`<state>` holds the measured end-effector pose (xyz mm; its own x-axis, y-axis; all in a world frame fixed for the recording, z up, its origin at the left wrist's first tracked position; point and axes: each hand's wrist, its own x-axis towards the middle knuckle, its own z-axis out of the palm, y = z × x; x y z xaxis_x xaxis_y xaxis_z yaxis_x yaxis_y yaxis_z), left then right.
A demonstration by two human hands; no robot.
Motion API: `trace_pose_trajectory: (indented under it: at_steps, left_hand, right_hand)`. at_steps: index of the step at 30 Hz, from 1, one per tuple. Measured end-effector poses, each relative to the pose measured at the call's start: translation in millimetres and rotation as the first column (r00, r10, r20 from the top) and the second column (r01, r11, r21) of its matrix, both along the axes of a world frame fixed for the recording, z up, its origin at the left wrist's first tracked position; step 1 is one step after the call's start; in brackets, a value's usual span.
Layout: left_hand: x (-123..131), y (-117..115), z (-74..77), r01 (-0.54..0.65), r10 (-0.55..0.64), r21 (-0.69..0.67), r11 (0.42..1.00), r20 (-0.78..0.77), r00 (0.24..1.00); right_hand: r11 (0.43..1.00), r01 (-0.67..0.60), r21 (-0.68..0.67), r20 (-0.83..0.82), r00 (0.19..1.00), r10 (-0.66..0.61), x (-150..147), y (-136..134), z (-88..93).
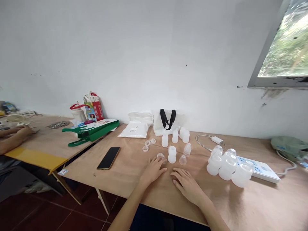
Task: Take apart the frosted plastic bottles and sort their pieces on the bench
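Note:
My left hand (152,170) lies palm-down on the table, fingers stretched out, its fingertips at a clear plastic ring (160,156). Whether they touch the ring, I cannot tell. My right hand (186,183) rests flat on the wood, fingers forward and holding nothing. Just beyond both hands stands an uncapped, frosted white baby bottle (172,155). Right of it are a clear dome cap (183,160) and a leaning stack of similar caps (187,149). Several more frosted bottles (175,137) stand behind. Loose collar rings (145,149) lie to the left.
Several bottles with clear domes (227,167) stand at the right, before a white power strip (264,171). A phone (108,158) lies left. White plastic packets (134,129) and a white bag (156,125) line the wall. Another person's hands (24,132) are at the neighbouring table.

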<state>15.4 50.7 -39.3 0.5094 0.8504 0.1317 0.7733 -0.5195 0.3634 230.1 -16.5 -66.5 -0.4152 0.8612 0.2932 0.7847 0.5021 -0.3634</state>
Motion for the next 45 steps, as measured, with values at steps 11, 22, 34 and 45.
trace_pose_trajectory:
  at_steps: [11,22,34,45]
  left_hand:
    - [-8.5,-24.0,-0.2,0.178,-0.164,-0.032,0.984,0.258,0.952]
    - [-3.9,-33.3,-0.3,0.234,-0.120,-0.225,0.946,0.427,0.896]
    - [-12.1,-28.4,3.4,0.206,-0.068,-0.255,0.945,0.463,0.884]
    - [-13.7,-25.3,-1.1,0.252,-0.129,-0.243,0.937,0.430,0.894]
  right_hand:
    - [0.999,0.004,-0.050,-0.047,0.999,-0.006,-3.1,-4.5,10.6]
    - [0.992,-0.095,-0.080,-0.043,0.995,0.092,-4.0,-6.4,19.7]
    - [0.996,-0.089,-0.032,-0.045,0.995,0.087,-9.7,-7.7,18.2]
    - [0.985,-0.097,-0.140,-0.297,0.953,0.052,-8.5,-9.2,21.2]
